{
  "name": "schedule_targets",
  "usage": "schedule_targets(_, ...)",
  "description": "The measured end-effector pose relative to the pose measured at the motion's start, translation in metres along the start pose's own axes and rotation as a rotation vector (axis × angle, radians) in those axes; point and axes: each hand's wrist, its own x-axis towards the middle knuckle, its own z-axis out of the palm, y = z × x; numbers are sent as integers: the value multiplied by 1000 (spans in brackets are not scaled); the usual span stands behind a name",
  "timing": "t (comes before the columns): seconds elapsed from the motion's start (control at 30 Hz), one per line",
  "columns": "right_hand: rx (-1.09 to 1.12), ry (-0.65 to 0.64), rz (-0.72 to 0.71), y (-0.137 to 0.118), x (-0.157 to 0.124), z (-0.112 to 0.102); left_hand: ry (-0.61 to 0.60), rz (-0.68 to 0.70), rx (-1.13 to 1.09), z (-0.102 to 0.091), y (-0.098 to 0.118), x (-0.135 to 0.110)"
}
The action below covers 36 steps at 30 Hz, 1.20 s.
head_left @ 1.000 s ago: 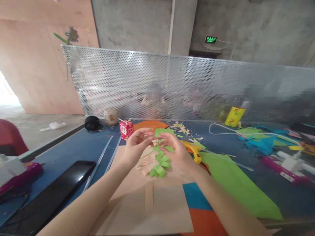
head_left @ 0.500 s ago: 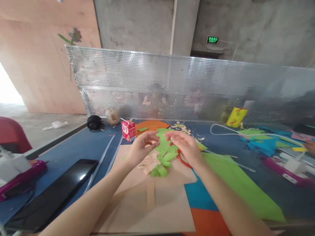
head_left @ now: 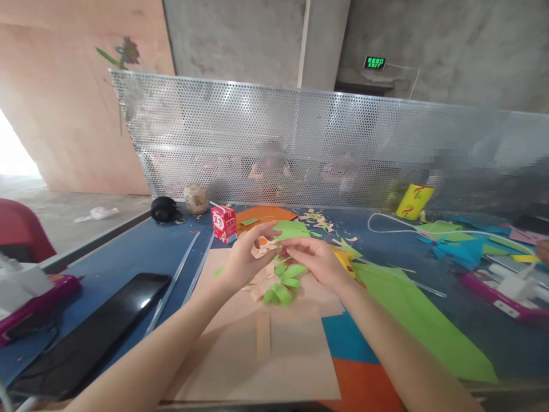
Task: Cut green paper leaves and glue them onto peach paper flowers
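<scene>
Over the middle of a beige paper sheet [head_left: 227, 372], my two hands are brought close together. My left hand [head_left: 246, 254] is curved, with a visible gap between its thumb and forefinger. The fingers of my right hand [head_left: 315, 257] are pressed together near the left thumb; a tiny green bit shows there, too small to name. Just below the hands lie looped green paper strips [head_left: 278, 292], beside pale beige paper loops [head_left: 258, 290]. A flat beige strip [head_left: 263, 335] rests on the sheet nearer to me. Behind the fingers is green paper [head_left: 294, 229].
Left are a black phone [head_left: 94, 332], clear sticks [head_left: 171, 286] and a red drink carton [head_left: 223, 223]. A yellow tool [head_left: 344, 260] sits behind my right hand; green sheets [head_left: 420, 315] lie rightward. Paper scraps [head_left: 319, 220] lie before the perforated metal screen [head_left: 240, 131]. Another person's hand [head_left: 542, 250] shows far right.
My hands have drawn together, and the right fingers have closed near the left thumb. The red ring seen beside my right hand is out of sight. The view has shifted slightly.
</scene>
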Motion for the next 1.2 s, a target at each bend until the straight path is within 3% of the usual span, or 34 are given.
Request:
schedule_targets(0.17, 187, -61, 57, 1, -1, -2, 22, 81, 210, 2, 1, -4)
schedule_targets(0.37, 287, -154, 75, -6, -3, 1, 102, 28, 259, 2, 4, -5)
schedule_targets(0.77, 300, -202, 121, 0, -5, 1, 177, -377, -355, 6, -2, 2)
schedule_targets(1.0, 366, -243, 133, 1, -4, 2, 196, -241, -226, 5, -3, 0)
schedule_targets(1.2, 401, -289, 135, 2, -5, -2, 189, -229, -75, 4, -5, -2)
